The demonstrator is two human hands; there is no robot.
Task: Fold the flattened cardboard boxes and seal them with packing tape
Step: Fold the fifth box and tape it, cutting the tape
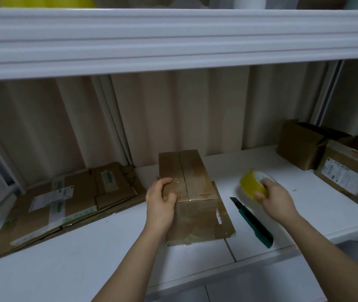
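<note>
Brown folded cardboard box [187,192] upright mid-shelf, top seam running away from the viewer, tape only across its near end. Left hand [161,200] curled over the near-left top corner, pinning the flaps. Right hand [277,200] well off to the right, fingers wrapped round a blurred yellow roll of packing tape [252,185]. Green-handled utility knife [253,222] flat between box and right hand. Flattened brown cartons [64,199] stacked left; sealed labelled boxes [335,162] far right. Open white shelf [228,166] beyond the seam, likely room for the pull.

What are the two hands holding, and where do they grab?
The left hand grips the folded box at its near top-left corner. The right hand grips the yellow tape roll around its rim.
</note>
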